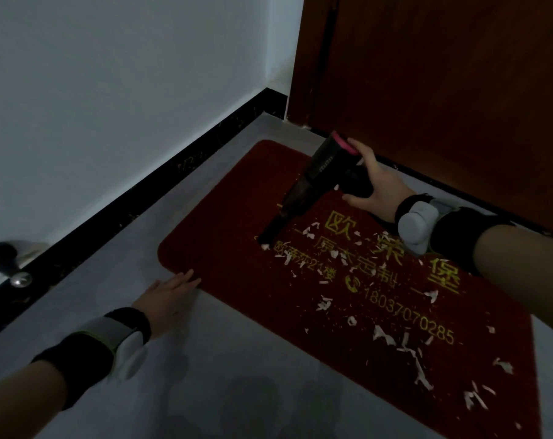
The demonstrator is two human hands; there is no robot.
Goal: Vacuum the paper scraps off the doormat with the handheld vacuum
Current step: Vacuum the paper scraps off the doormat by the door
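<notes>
A dark red doormat (237,217) with yellow lettering lies on the grey floor in front of a door. White paper scraps (408,346) are strewn over its middle and right part. My right hand (376,185) grips the handle of a black handheld vacuum (313,175) with a pink rear end. Its narrow nozzle points down to the left, the tip touching the mat beside a white scrap (265,247). My left hand (167,296) lies flat with straight fingers on the floor, fingertips at the mat's near left edge.
A brown wooden door (443,74) stands behind the mat. A white wall (110,90) with a black skirting board (148,191) runs along the left. A metal door stopper (18,277) sits at the skirting, far left. Grey floor (237,375) extends in front.
</notes>
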